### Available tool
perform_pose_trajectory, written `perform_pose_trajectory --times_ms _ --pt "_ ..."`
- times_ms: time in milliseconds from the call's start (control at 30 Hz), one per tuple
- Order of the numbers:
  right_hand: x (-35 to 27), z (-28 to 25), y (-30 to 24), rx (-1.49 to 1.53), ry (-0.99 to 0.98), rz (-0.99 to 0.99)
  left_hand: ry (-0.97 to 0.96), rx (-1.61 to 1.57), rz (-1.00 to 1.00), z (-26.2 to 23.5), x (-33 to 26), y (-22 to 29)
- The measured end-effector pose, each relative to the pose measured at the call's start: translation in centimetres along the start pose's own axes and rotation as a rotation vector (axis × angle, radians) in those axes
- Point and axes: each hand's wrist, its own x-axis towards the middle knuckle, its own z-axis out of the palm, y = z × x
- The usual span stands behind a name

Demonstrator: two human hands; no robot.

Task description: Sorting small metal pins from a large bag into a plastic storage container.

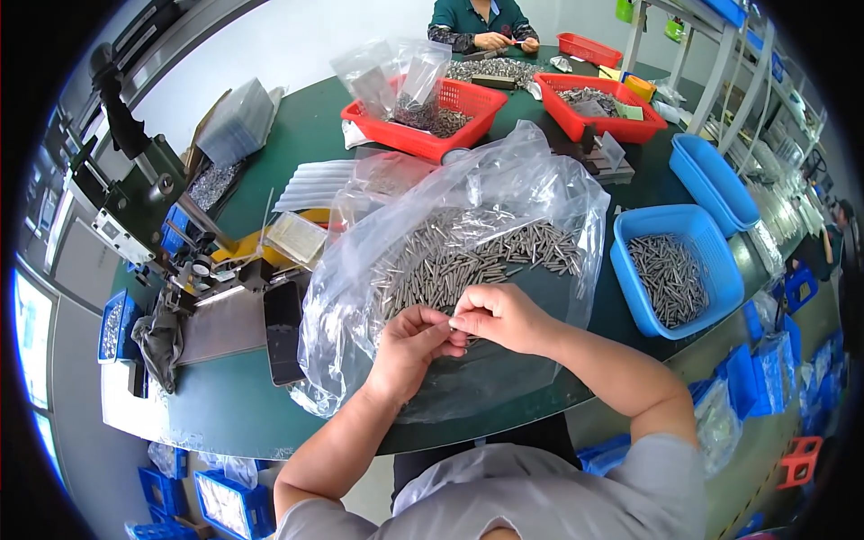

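My left hand (412,349) and my right hand (502,317) meet fingertip to fingertip, both closed in a pinch. A small metal piece shows between them, mostly covered by the fingers, so its exact kind is hidden. Just beyond and under the hands, many short grey metal pins (450,277) are heaped on a large clear plastic bag (346,310). The bag lies spread on the green table (236,396), its far side bunched up. To the right of the hands, a blue basket (633,286) holds more of these pins (668,279).
At left are a phone (283,331) and a bench device with a black lever (126,126). Red baskets (360,124) with metal parts and bags stand beyond the bag. A second blue basket (715,184) sits at right. Across the table, another person (477,22) handles something small.
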Motion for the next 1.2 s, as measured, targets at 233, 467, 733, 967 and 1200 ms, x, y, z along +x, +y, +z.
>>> perform_pose_trajectory --times_ms 233,467,733,967,1200 --pt "1.5 -4.9 4.5 1.017 0.027 0.286 0.131 -0.049 0.082 -0.4 0.5 0.1" --pt "2.3 -5.7 4.3 1.11 -0.045 0.173 0.144 -0.038 0.068 -0.6 1.0 0.8" --pt "1.8 -1.8 4.0 -0.618 0.19 -0.25 0.137 -0.033 0.068 -0.7 0.5 0.5" --pt "1.2 -1.7 3.7 -0.753 0.054 -0.29 0.127 -0.061 0.065 -0.5 0.3 0.6" --pt "0.7 -2.1 1.0 -0.078 0.068 -0.01 0.075 -0.016 0.025 -0.2 0.4 0.5"
